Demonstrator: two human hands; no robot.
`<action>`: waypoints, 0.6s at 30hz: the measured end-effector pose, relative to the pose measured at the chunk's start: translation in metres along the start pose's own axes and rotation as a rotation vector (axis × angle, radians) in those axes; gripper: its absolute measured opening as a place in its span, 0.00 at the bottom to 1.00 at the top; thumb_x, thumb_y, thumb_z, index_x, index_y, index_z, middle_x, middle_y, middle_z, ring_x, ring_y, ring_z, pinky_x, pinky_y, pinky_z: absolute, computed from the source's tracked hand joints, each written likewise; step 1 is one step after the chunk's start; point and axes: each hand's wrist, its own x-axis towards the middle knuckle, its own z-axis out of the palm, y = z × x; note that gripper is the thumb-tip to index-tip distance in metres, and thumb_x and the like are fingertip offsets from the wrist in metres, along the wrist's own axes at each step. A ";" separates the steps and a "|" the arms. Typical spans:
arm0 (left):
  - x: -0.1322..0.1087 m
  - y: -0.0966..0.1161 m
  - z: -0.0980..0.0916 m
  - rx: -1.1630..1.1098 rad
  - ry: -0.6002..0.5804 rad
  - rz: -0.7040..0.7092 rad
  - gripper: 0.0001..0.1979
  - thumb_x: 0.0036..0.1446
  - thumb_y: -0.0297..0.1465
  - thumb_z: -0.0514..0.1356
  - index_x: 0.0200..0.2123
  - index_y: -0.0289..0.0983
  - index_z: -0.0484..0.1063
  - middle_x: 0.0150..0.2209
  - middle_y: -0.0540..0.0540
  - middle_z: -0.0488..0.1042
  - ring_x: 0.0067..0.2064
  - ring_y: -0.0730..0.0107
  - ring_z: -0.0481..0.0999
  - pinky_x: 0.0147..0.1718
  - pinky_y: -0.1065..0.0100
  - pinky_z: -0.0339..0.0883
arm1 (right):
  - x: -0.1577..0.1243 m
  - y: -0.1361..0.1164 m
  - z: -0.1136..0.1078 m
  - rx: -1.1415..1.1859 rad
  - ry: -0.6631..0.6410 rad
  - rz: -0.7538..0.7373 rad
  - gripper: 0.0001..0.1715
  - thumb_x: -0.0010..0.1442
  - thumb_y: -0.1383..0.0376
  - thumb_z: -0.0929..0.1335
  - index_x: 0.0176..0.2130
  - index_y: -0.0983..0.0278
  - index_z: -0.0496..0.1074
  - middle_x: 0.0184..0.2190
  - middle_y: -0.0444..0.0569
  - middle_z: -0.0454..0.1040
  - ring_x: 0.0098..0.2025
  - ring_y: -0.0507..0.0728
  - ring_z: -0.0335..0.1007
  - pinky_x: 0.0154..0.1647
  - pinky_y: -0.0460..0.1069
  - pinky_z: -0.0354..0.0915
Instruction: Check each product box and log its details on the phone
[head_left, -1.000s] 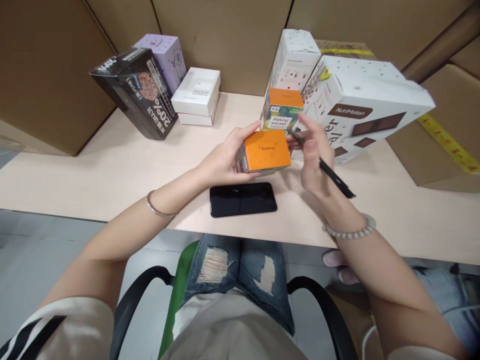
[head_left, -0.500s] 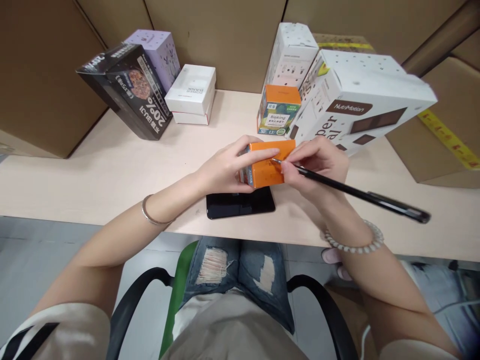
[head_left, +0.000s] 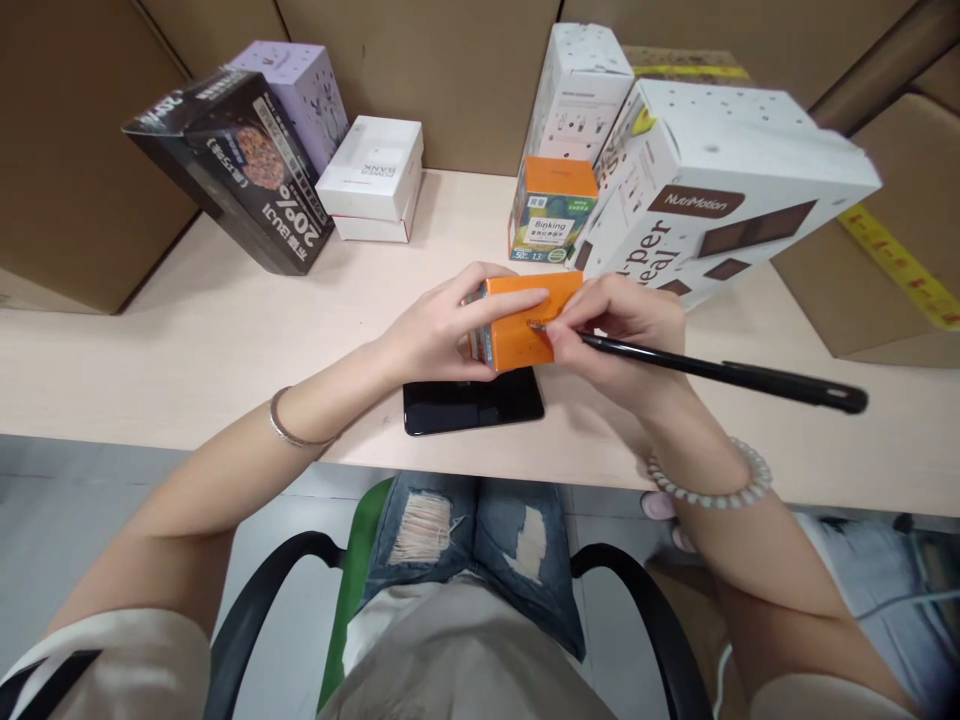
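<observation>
We see left hand [head_left: 439,338] clasping small orange box [head_left: 517,335] just above black phone [head_left: 472,402], which lies flat on table [head_left: 187,330]. Right hand [head_left: 626,335] pinches black pen [head_left: 720,372], tip touching box's front face. Behind, we note second orange box [head_left: 551,210] upright, just beside tilted white NutriMotion carton [head_left: 720,190]. Black box [head_left: 240,170] and white box [head_left: 371,175] at far left.
</observation>
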 end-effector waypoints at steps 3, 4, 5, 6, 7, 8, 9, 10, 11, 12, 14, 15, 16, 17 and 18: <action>-0.001 -0.007 -0.004 0.060 -0.009 -0.018 0.40 0.64 0.48 0.68 0.75 0.56 0.57 0.62 0.40 0.70 0.65 0.47 0.76 0.62 0.45 0.75 | 0.002 0.008 -0.004 0.094 -0.027 0.089 0.20 0.61 0.56 0.74 0.23 0.57 0.66 0.19 0.38 0.68 0.20 0.50 0.60 0.23 0.49 0.56; -0.001 -0.011 -0.007 0.069 -0.007 -0.046 0.40 0.63 0.49 0.68 0.74 0.57 0.58 0.63 0.40 0.69 0.65 0.46 0.75 0.63 0.43 0.74 | 0.004 0.012 -0.006 0.079 -0.020 0.140 0.25 0.64 0.51 0.72 0.22 0.57 0.64 0.17 0.39 0.65 0.19 0.50 0.59 0.22 0.49 0.55; -0.002 -0.015 -0.010 0.070 -0.004 -0.082 0.40 0.62 0.50 0.69 0.73 0.57 0.59 0.63 0.40 0.69 0.66 0.44 0.74 0.65 0.41 0.72 | 0.006 0.015 -0.008 0.021 -0.025 0.195 0.29 0.67 0.48 0.69 0.20 0.57 0.62 0.16 0.39 0.62 0.19 0.51 0.57 0.23 0.50 0.54; -0.003 -0.020 -0.014 0.065 -0.002 -0.124 0.41 0.61 0.51 0.70 0.73 0.57 0.60 0.64 0.39 0.69 0.67 0.42 0.73 0.67 0.39 0.70 | 0.008 0.017 -0.010 -0.082 -0.053 0.252 0.33 0.70 0.46 0.67 0.19 0.57 0.59 0.15 0.40 0.59 0.19 0.51 0.56 0.24 0.50 0.53; -0.005 -0.026 -0.018 0.056 0.000 -0.165 0.43 0.60 0.52 0.70 0.73 0.56 0.59 0.65 0.39 0.69 0.68 0.40 0.72 0.68 0.37 0.68 | 0.010 0.019 -0.011 -0.220 -0.103 0.306 0.36 0.71 0.46 0.65 0.17 0.57 0.57 0.14 0.41 0.57 0.20 0.52 0.56 0.26 0.51 0.53; -0.008 -0.033 -0.023 0.046 0.005 -0.201 0.46 0.58 0.53 0.71 0.74 0.55 0.57 0.65 0.38 0.69 0.69 0.38 0.71 0.69 0.36 0.66 | 0.012 0.020 -0.012 -0.374 -0.168 0.358 0.37 0.72 0.46 0.64 0.17 0.57 0.56 0.14 0.42 0.57 0.21 0.53 0.58 0.27 0.52 0.52; -0.011 -0.040 -0.027 0.043 0.009 -0.229 0.50 0.56 0.53 0.72 0.75 0.54 0.54 0.67 0.37 0.68 0.69 0.38 0.71 0.70 0.36 0.64 | 0.013 0.020 -0.012 -0.523 -0.243 0.412 0.37 0.72 0.47 0.65 0.16 0.58 0.56 0.14 0.43 0.58 0.22 0.54 0.60 0.29 0.52 0.52; -0.015 -0.048 -0.031 0.048 0.013 -0.251 0.53 0.55 0.53 0.73 0.76 0.53 0.51 0.68 0.37 0.67 0.70 0.38 0.70 0.71 0.36 0.64 | 0.015 0.019 -0.011 -0.651 -0.327 0.466 0.36 0.72 0.48 0.65 0.16 0.58 0.58 0.15 0.45 0.60 0.23 0.56 0.62 0.30 0.52 0.53; -0.018 -0.056 -0.035 0.058 0.023 -0.271 0.56 0.53 0.52 0.75 0.77 0.51 0.49 0.69 0.36 0.66 0.70 0.38 0.70 0.71 0.37 0.63 | 0.016 0.017 -0.010 -0.752 -0.414 0.509 0.35 0.72 0.49 0.65 0.17 0.59 0.61 0.16 0.47 0.63 0.24 0.57 0.65 0.31 0.53 0.54; -0.022 -0.063 -0.038 0.073 0.035 -0.288 0.57 0.52 0.51 0.76 0.76 0.50 0.49 0.69 0.36 0.66 0.70 0.38 0.70 0.72 0.38 0.63 | 0.016 0.015 -0.009 -0.827 -0.498 0.541 0.32 0.72 0.50 0.64 0.19 0.60 0.65 0.18 0.49 0.68 0.26 0.59 0.68 0.32 0.53 0.55; -0.028 -0.075 -0.041 0.099 0.060 -0.310 0.55 0.50 0.50 0.77 0.74 0.48 0.52 0.68 0.37 0.67 0.70 0.39 0.70 0.72 0.39 0.64 | 0.015 0.011 -0.005 -0.921 -0.653 0.574 0.29 0.72 0.52 0.62 0.25 0.62 0.74 0.24 0.54 0.77 0.30 0.62 0.74 0.34 0.54 0.57; -0.029 -0.079 -0.041 0.107 0.071 -0.316 0.53 0.50 0.49 0.77 0.73 0.47 0.55 0.67 0.37 0.67 0.69 0.39 0.71 0.71 0.40 0.65 | 0.014 0.010 -0.003 -0.952 -0.724 0.573 0.28 0.72 0.52 0.62 0.28 0.63 0.77 0.28 0.57 0.80 0.33 0.63 0.76 0.35 0.54 0.58; -0.030 -0.081 -0.041 0.111 0.082 -0.318 0.51 0.50 0.49 0.77 0.71 0.46 0.57 0.65 0.37 0.68 0.69 0.39 0.71 0.71 0.40 0.66 | 0.013 0.009 -0.001 -0.973 -0.785 0.564 0.28 0.73 0.52 0.61 0.31 0.63 0.79 0.31 0.58 0.82 0.35 0.64 0.77 0.35 0.54 0.58; -0.031 -0.083 -0.041 0.113 0.091 -0.319 0.50 0.50 0.48 0.77 0.70 0.46 0.58 0.64 0.37 0.69 0.68 0.40 0.72 0.70 0.40 0.67 | 0.012 0.008 0.000 -0.987 -0.833 0.553 0.28 0.73 0.52 0.60 0.34 0.63 0.81 0.34 0.59 0.84 0.37 0.65 0.78 0.36 0.55 0.59; -0.031 -0.083 -0.040 0.115 0.096 -0.317 0.49 0.50 0.48 0.77 0.70 0.46 0.59 0.63 0.37 0.69 0.67 0.40 0.72 0.69 0.39 0.67 | 0.011 0.009 0.000 -0.995 -0.870 0.541 0.29 0.74 0.52 0.60 0.35 0.63 0.81 0.36 0.60 0.84 0.38 0.66 0.79 0.37 0.55 0.60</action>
